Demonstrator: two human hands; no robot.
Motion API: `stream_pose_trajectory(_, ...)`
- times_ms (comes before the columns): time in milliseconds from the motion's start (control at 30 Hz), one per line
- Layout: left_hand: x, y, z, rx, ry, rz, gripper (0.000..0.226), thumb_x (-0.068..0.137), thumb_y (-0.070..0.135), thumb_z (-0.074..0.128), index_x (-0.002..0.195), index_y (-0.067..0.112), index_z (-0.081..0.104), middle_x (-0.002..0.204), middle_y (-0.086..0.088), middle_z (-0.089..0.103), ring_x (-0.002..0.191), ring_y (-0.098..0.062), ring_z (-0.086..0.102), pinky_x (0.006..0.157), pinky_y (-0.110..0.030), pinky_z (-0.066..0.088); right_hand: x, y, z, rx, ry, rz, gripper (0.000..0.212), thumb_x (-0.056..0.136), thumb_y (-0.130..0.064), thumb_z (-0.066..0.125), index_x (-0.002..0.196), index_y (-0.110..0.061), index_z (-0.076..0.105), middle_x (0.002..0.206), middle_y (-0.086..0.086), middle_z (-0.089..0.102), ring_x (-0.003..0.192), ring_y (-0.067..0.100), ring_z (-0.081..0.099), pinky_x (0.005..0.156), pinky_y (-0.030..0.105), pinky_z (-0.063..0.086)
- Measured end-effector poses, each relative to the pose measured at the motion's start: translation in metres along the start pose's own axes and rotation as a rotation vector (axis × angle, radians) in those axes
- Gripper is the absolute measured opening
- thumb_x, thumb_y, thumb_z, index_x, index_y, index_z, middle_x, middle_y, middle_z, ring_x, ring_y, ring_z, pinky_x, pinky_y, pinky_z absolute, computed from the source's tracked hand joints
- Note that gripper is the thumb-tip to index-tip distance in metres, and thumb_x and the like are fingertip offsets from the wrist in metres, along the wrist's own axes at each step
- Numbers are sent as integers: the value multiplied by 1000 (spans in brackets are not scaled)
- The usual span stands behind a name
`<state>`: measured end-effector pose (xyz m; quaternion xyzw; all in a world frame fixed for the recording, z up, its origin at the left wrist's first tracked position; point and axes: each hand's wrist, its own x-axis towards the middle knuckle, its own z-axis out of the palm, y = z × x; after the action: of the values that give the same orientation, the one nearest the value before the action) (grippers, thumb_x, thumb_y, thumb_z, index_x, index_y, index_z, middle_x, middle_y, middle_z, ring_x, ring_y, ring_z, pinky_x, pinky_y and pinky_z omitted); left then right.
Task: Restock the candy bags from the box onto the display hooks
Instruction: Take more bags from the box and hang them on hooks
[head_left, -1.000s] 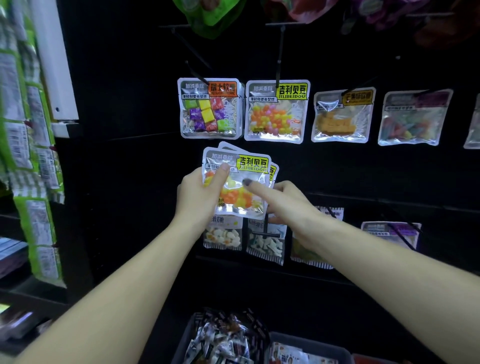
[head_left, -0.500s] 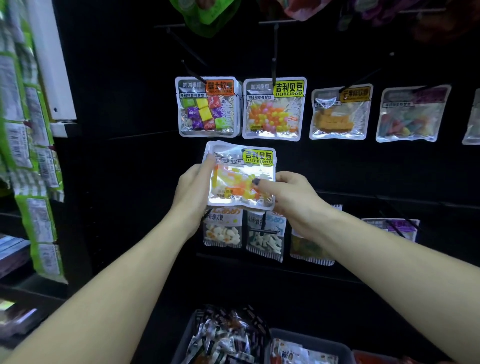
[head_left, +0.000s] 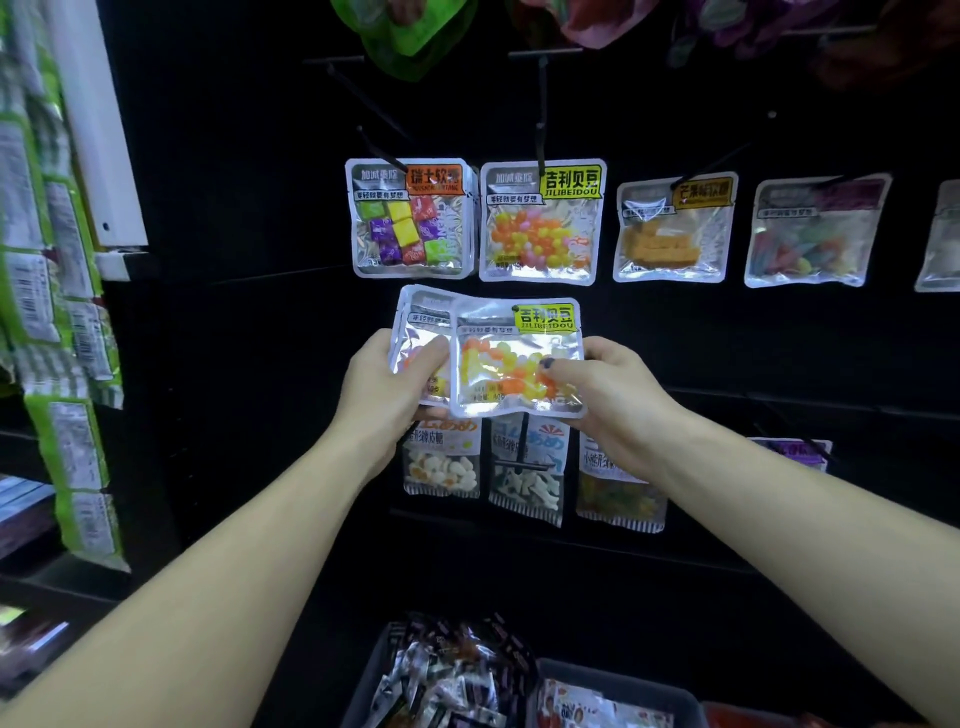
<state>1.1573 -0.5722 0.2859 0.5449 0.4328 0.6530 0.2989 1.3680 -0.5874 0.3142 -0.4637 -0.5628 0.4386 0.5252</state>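
Silver foil, clear-windowed candy bag with yellow label and orange-yellow jelly beans (head_left: 519, 358): your right hand (head_left: 608, 400) pinches its lower right corner, thumb on the window. Behind it, a matching stack of foil bags (head_left: 421, 322), gripped at its left edge by your left hand (head_left: 387, 387). Both are held just below the top row of the black display wall (head_left: 234, 260).

Handling: peel the front bag fully off the stack, find the hang hole by its yellow label, and slide it onto the black hook (head_left: 542, 130) that carries the matching hanging jelly-bean bag (head_left: 542, 221). Keep the label facing you.

Supply: grey box of wrapped sweets (head_left: 363, 686), bottom edge of view, cut off.

Unclear: how many bags the stack holds; whether the front bag has fully separated from it; right-hand bags on the wall are blurred.
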Motion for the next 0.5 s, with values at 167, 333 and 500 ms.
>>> stream_pose_trajectory(167, 2, -5, -2, 9, 23, 20, 10, 101, 28, 66, 96, 21, 62, 95, 2, 66, 65, -7, 74, 51, -19, 54, -5, -19, -8, -102, 138, -217, 13, 95, -8, 67, 108, -11, 64, 107, 11, 73, 96, 28, 69, 88, 41, 55)
stream_pose_trajectory(333, 4, -8, -4, 81, 12, 34, 19, 94, 47, 69, 94, 29, 64, 98, 2, 71, 94, -29, 74, 71, -44, 65, -17, -53, -6, -175, 136, -449, 14, 97, -12, 67, 103, -24, 64, 108, 5, 74, 101, 24, 72, 95, 44, 59)
stream_pose_trajectory(500, 3, -10, -5, 68, -2, 45, 11, 101, 36, 66, 103, 25, 65, 99, 5, 72, 83, -12, 75, 64, -35, 64, -15, -78, 3, -113, 172, -493, 14, 96, -11, 66, 110, -12, 64, 113, 16, 72, 106, 34, 69, 97, 51, 57)
